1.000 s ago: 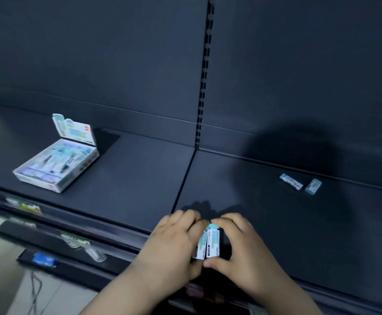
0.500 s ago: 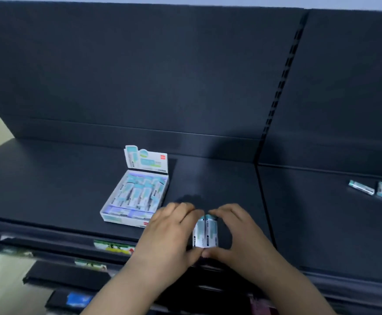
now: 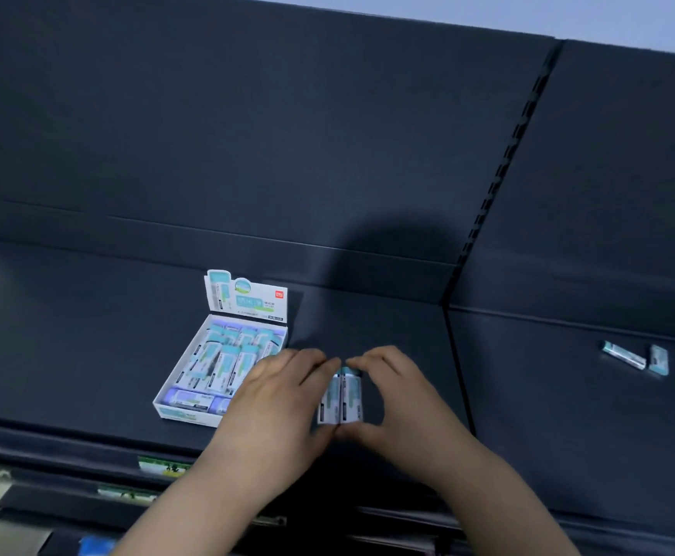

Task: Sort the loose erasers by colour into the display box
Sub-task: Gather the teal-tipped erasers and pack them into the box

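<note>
Two erasers (image 3: 340, 398) side by side on the dark shelf (image 3: 87, 335), pinched between both hands | my left hand (image 3: 275, 399) curled on their left side | my right hand (image 3: 396, 399) curled on their right | display box (image 3: 183, 411) just left, lid up | two loose erasers (image 3: 634, 357) far right

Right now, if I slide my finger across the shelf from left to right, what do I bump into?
display box → left hand → held erasers → right hand → long loose eraser → short loose eraser
</note>
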### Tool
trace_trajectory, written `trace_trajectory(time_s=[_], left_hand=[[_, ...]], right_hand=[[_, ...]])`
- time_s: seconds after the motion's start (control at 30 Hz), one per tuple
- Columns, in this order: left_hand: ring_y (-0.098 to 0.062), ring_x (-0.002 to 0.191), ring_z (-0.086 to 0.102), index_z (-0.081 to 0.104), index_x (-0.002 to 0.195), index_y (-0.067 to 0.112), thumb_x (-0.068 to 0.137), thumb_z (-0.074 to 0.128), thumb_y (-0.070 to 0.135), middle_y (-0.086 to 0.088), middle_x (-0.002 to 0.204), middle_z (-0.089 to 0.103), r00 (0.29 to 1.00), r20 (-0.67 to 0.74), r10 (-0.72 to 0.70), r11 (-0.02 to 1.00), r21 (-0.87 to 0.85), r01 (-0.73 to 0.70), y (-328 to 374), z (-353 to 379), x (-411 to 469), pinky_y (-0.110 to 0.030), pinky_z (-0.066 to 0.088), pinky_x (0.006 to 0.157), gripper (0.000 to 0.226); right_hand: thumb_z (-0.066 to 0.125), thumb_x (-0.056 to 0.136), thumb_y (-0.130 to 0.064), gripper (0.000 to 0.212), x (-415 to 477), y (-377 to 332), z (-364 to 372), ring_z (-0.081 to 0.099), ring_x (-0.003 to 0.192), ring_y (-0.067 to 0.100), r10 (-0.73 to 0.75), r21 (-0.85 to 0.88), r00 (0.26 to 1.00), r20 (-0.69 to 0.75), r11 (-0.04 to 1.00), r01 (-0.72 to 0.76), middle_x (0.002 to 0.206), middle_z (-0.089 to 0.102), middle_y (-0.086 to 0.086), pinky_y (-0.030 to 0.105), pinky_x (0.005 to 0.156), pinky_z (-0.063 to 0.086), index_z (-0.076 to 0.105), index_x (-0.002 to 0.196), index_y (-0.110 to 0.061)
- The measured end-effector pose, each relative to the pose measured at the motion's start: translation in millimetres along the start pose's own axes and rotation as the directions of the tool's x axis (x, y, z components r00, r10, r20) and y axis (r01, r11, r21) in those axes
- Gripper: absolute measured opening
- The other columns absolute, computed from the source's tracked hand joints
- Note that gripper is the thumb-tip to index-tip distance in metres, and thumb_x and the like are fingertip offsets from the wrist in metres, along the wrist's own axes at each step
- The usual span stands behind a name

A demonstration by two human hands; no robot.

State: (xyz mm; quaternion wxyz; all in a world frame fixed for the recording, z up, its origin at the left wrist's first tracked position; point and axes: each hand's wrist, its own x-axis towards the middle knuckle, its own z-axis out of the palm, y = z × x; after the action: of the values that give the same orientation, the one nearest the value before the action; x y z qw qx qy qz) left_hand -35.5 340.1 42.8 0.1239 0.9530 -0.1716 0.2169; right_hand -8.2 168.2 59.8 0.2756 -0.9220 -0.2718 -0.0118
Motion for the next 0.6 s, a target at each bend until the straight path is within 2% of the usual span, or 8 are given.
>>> trace_trajectory(time_s=[0.3,0.4,0.47,0.53,0.6], left_hand=[[-0.010,0.096,0.049,0.067,0.113,0.018,0.046,0.085,0.045,0.007,0.104,0.065,0.993,0.093,-0.072,0.997,0.003,0.072,-39,-5,-13,-0.022,0.036,0.086,0.074],[-0.012,0.093,0.054,0.068,0.109,0.017,0.049,0.082,0.044,0.006,0.102,0.068,0.993,0.099,-0.060,0.998,-0.026,0.063,-66,-10,-18,-0.024,0.033,0.085,0.067],[-0.014,0.092,0.061,0.068,0.108,0.018,0.048,0.084,0.048,0.008,0.102,0.068,0.989,0.130,-0.066,0.997,-0.026,0.070,-86,-17,-21,-0.022,0.036,0.084,0.068],[-0.013,0.090,0.063,0.069,0.107,0.020,0.045,0.087,0.051,0.009,0.102,0.069,0.982,0.167,-0.088,0.996,-0.004,0.090,-110,-27,-26,-0.025,0.047,0.080,0.072],[-0.014,0.087,0.065,0.070,0.105,0.019,0.043,0.088,0.052,0.008,0.100,0.070,0.975,0.195,-0.106,0.994,0.017,0.105,-132,-37,-29,-0.029,0.052,0.074,0.072]], right_hand=[[0.073,0.071,-0.046,0.074,28,-21,27,0.034,0.116,-0.002,0.004,0.023,0.999,0.050,1.000,-0.005,0.122,0.035,-0.016,0.010,0.098,0.027,0.040,0.134,-0.027],[0.074,0.068,-0.048,0.076,40,-35,44,0.036,0.116,0.000,0.040,0.021,0.998,0.043,0.999,-0.041,0.121,0.037,-0.016,0.012,0.099,0.029,0.041,0.134,-0.028],[0.073,0.069,-0.050,0.076,48,-43,51,0.036,0.118,0.002,0.061,-0.009,0.998,0.025,0.998,-0.061,0.124,0.038,-0.015,0.013,0.100,0.029,0.041,0.135,-0.028],[0.071,0.072,-0.051,0.076,55,-52,58,0.033,0.120,0.002,0.097,-0.044,0.995,0.010,0.994,-0.097,0.127,0.036,-0.015,0.011,0.099,0.026,0.038,0.137,-0.029],[0.070,0.073,-0.052,0.077,61,-61,64,0.031,0.121,0.001,0.141,-0.033,0.990,0.013,0.989,-0.141,0.129,0.034,-0.016,0.010,0.099,0.024,0.036,0.138,-0.029]])
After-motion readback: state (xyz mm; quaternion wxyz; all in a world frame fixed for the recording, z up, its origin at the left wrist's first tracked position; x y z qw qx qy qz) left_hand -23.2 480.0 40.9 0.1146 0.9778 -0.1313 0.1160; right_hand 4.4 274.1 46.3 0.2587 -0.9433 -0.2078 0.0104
